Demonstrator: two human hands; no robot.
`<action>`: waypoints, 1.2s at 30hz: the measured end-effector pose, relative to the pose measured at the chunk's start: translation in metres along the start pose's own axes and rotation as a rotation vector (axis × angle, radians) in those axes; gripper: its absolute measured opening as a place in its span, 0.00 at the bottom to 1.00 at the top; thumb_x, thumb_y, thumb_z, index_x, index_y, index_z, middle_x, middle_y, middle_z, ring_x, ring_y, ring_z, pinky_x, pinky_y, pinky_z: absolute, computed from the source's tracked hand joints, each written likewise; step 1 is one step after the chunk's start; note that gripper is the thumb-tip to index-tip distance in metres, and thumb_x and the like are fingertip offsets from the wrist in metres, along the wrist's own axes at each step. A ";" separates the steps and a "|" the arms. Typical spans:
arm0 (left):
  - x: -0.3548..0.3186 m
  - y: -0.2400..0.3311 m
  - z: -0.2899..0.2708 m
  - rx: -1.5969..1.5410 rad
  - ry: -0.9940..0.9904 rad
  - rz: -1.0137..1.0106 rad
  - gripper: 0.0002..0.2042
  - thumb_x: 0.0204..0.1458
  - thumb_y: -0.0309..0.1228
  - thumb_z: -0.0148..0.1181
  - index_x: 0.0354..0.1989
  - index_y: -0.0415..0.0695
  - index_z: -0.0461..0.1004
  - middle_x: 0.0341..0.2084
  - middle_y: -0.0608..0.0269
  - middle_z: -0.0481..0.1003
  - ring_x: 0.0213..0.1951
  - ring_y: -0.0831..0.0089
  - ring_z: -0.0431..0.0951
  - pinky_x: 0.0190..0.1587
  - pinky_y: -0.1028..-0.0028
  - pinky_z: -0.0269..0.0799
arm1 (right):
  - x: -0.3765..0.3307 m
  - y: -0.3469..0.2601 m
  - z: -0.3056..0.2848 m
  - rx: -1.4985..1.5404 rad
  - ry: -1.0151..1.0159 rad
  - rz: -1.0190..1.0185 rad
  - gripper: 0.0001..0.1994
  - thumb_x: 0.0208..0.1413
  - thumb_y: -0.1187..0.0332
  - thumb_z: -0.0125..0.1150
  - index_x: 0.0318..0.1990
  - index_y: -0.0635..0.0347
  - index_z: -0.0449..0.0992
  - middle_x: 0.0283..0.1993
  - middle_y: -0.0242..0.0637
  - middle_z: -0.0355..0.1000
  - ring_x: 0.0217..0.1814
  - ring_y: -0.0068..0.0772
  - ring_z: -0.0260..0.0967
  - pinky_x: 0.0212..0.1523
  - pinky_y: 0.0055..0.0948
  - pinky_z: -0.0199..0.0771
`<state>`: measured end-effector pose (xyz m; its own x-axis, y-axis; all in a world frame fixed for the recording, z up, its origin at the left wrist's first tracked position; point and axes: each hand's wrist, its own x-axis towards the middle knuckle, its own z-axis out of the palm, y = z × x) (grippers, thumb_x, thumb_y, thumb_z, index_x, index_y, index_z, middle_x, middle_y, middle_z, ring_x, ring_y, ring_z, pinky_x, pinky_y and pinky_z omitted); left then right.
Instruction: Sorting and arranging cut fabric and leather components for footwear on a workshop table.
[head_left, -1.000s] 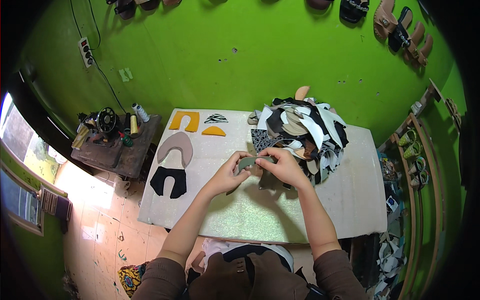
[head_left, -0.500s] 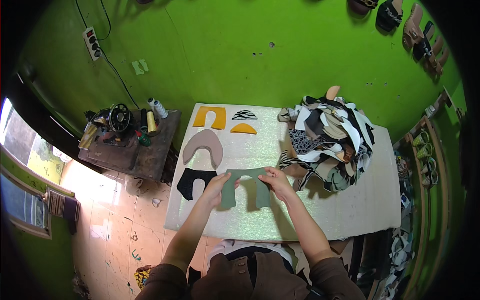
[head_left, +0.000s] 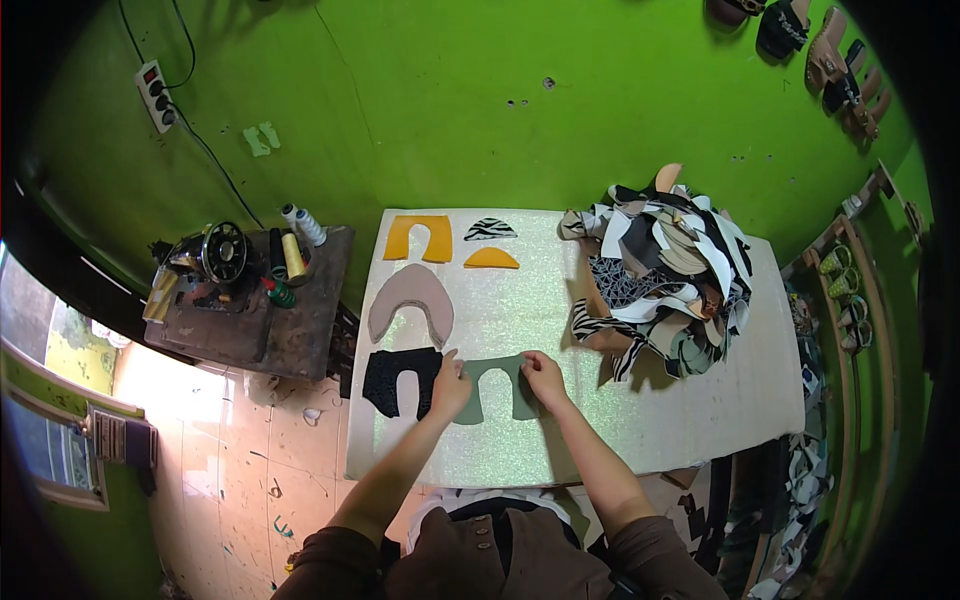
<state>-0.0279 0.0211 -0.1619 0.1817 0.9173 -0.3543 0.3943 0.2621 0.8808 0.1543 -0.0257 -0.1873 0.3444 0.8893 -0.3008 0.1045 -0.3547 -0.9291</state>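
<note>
A green arch-shaped cut piece (head_left: 495, 364) lies on or just above the pale table (head_left: 640, 430), legs toward me. My left hand (head_left: 452, 388) has its fingers closed at the left edge and covers part of that side. At the top right corner my right hand (head_left: 543, 380) pinches the piece. Directly left of my left hand is a black arch-shaped piece (head_left: 383, 385). Farther back lie a stack of pinkish-beige curved pieces (head_left: 411, 290), a yellow arch piece (head_left: 400, 240), a yellow half-moon piece (head_left: 491, 259) and a zebra-striped one (head_left: 490, 230).
A big heap of mixed scraps (head_left: 665, 270) covers the table's back right. Left of the table stands a sewing machine (head_left: 215, 255) with thread cones (head_left: 305, 225). Sandals (head_left: 780, 30) hang on the green wall, and a wooden rack (head_left: 850, 400) stands at right.
Both hands have lowered the green piece toward the table beside the black piece. It was held up, partly over the black piece; now it looks flatter. The view has shifted slightly.
</note>
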 end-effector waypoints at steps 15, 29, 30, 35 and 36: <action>-0.010 -0.036 -0.003 1.044 0.155 0.676 0.29 0.47 0.42 0.57 0.57 0.41 0.62 0.59 0.50 0.57 0.63 0.56 0.53 0.62 0.53 0.48 | -0.039 0.014 0.021 -0.985 0.128 -0.617 0.21 0.55 0.65 0.48 0.58 0.52 0.64 0.64 0.43 0.54 0.67 0.44 0.49 0.64 0.49 0.47; -0.008 -0.042 -0.018 0.966 -0.121 0.754 0.29 0.45 0.22 0.50 0.60 0.42 0.57 0.61 0.49 0.54 0.64 0.56 0.52 0.64 0.55 0.46 | -0.039 0.014 0.028 -0.951 0.256 -0.581 0.20 0.55 0.67 0.48 0.56 0.53 0.65 0.63 0.43 0.57 0.65 0.45 0.53 0.63 0.48 0.51; -0.011 -0.040 -0.015 0.899 -0.047 0.757 0.28 0.46 0.23 0.49 0.60 0.41 0.57 0.61 0.48 0.54 0.64 0.55 0.52 0.63 0.55 0.47 | -0.041 0.012 0.027 -0.944 0.252 -0.570 0.20 0.55 0.67 0.48 0.56 0.54 0.65 0.63 0.43 0.57 0.65 0.45 0.53 0.63 0.48 0.51; -0.039 0.031 0.030 0.698 0.153 0.775 0.25 0.48 0.25 0.48 0.58 0.39 0.58 0.60 0.46 0.54 0.64 0.52 0.52 0.62 0.56 0.49 | -0.052 -0.011 -0.001 -0.744 0.221 -0.651 0.19 0.53 0.71 0.48 0.54 0.60 0.66 0.61 0.46 0.59 0.63 0.49 0.54 0.62 0.45 0.54; -0.045 0.050 0.040 0.632 0.102 0.805 0.24 0.48 0.25 0.48 0.57 0.38 0.59 0.60 0.44 0.54 0.63 0.50 0.53 0.62 0.56 0.50 | -0.058 -0.025 -0.010 -0.658 0.271 -0.721 0.16 0.51 0.73 0.50 0.49 0.63 0.68 0.55 0.45 0.65 0.56 0.48 0.63 0.54 0.38 0.65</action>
<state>0.0199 -0.0191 -0.1144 0.5360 0.7800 0.3230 0.5966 -0.6206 0.5089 0.1407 -0.0708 -0.1449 0.1882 0.8878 0.4199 0.8362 0.0795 -0.5427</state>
